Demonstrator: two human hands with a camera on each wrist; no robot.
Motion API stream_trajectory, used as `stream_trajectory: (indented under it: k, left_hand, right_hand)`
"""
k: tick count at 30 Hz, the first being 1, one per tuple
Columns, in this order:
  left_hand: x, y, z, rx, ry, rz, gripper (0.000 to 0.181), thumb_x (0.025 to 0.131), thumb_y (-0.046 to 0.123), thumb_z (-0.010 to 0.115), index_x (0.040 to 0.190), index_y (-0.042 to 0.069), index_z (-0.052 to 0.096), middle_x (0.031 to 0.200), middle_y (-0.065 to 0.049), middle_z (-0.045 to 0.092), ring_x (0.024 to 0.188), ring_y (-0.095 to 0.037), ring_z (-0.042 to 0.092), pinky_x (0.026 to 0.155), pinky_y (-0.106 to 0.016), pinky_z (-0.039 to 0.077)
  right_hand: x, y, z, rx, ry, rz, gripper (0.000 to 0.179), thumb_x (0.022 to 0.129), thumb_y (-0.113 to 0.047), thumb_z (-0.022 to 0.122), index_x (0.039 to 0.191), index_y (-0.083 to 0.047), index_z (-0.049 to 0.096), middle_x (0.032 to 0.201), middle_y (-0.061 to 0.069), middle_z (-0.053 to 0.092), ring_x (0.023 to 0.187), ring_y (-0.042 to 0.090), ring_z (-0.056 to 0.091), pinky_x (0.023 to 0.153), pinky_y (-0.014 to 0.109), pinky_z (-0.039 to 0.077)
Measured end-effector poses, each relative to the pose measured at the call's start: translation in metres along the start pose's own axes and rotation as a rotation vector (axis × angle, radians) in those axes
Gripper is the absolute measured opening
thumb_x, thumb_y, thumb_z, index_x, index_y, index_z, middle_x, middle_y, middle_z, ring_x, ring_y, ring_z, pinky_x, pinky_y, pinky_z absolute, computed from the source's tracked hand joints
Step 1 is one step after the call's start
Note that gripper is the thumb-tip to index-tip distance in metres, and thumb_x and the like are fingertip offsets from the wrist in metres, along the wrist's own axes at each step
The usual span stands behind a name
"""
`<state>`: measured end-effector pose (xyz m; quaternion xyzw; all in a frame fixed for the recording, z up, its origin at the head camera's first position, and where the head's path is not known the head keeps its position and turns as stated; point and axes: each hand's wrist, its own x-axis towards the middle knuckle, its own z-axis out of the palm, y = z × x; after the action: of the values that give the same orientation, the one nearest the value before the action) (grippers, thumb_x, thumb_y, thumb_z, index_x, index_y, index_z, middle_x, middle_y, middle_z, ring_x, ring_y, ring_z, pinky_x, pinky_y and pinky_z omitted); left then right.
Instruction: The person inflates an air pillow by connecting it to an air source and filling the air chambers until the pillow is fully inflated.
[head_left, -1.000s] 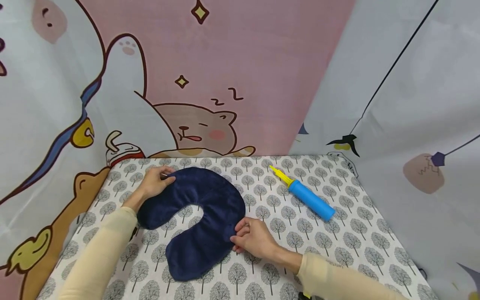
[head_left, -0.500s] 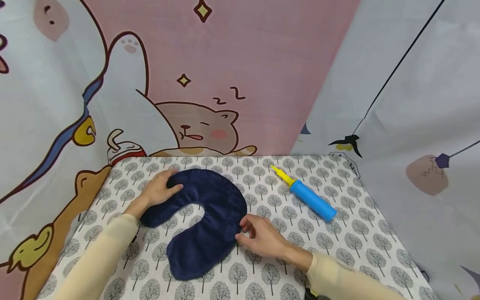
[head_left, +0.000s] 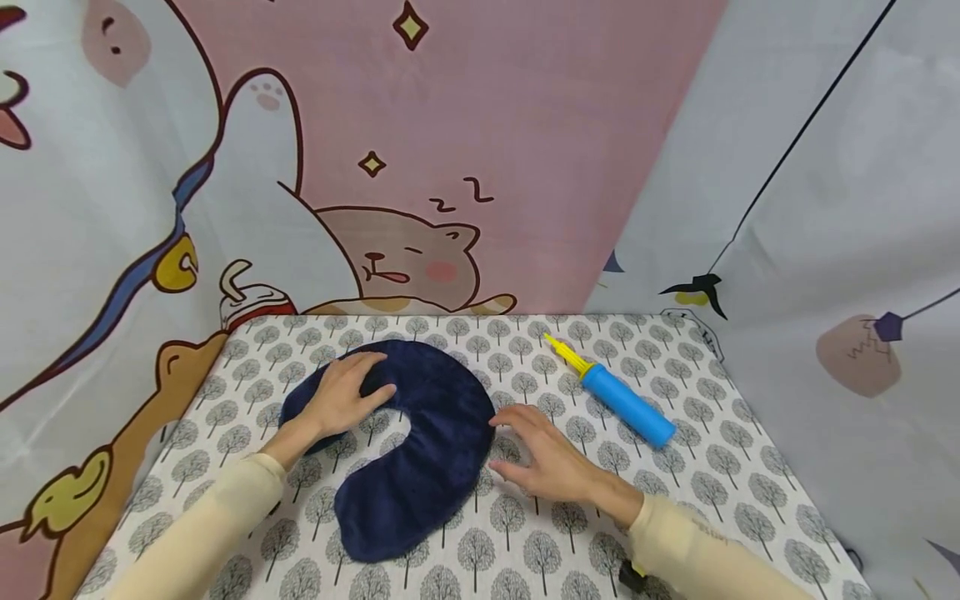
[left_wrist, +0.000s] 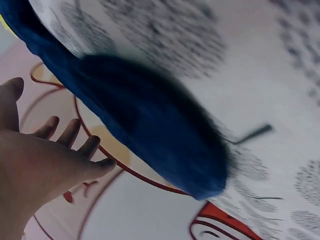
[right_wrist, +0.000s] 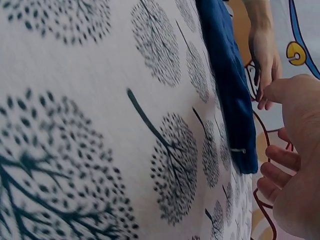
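A navy plush U-shaped neck pillow [head_left: 444, 417] lies on the table, its opening toward the lower left. My left hand [head_left: 339, 400] is over its upper left part, fingers spread; in the left wrist view those fingers stand apart from the cloth [left_wrist: 155, 130]. Beside the pillow's right edge is my right hand [head_left: 546, 461], thumb and fingers apart, with nothing between them. The right wrist view shows this hand [right_wrist: 302, 165] near the pillow's thin-looking side [right_wrist: 235, 100]; a small pale tag or thread shows there. Whether its fingertips touch the edge, I cannot tell.
To the right of the pillow lies a blue hand pump [head_left: 628, 405] with a yellow nozzle [head_left: 567, 354] pointing to the back left. A tree-print cloth [head_left: 547, 550] covers the table. Cartoon-printed curtains [head_left: 525, 125] enclose the back and sides.
My left hand has moved right from the pillow's upper left edge to over it. My right hand has released the right edge, shifted slightly right and spread its fingers. The pillow has stayed put.
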<state>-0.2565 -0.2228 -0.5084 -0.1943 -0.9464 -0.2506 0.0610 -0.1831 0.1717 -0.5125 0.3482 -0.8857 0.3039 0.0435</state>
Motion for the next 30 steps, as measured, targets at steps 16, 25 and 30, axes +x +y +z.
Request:
stream_trajectory:
  k: [16,25,30]
  left_hand:
    - [-0.016,0.067,0.021,-0.040,-0.122,0.208,0.072,0.110,0.048,0.071,0.166,0.007,0.054,0.168,-0.022,0.056,0.161,-0.050,0.047,0.131,-0.074,0.036]
    - [-0.024,0.087,0.031,-0.066,-0.260,0.233,0.081,0.111,0.056,0.067,0.174,0.009,0.043,0.178,-0.022,0.045,0.167,-0.052,0.037,0.132,-0.073,0.035]
    - [-0.024,0.091,0.038,-0.054,-0.275,0.269,0.079,0.112,0.055,0.066,0.173,0.009,0.045,0.175,-0.022,0.049,0.165,-0.049,0.043,0.130,-0.070,0.039]
  right_hand:
    - [0.007,0.026,-0.005,0.044,-0.056,0.154,0.073,0.102,-0.041,0.085,0.161,-0.010,0.057,0.164,0.006,0.062,0.151,0.033,0.060,0.121,0.061,0.053]
    - [0.016,0.038,-0.002,0.015,-0.102,0.121,0.069,0.102,-0.041,0.086,0.157,-0.006,0.062,0.161,0.015,0.064,0.152,0.038,0.059,0.124,0.063,0.049]
    - [0.021,0.044,0.003,-0.015,-0.114,0.103,0.065,0.101,-0.042,0.086,0.151,-0.006,0.066,0.159,0.017,0.065,0.153,0.039,0.058,0.125,0.062,0.048]
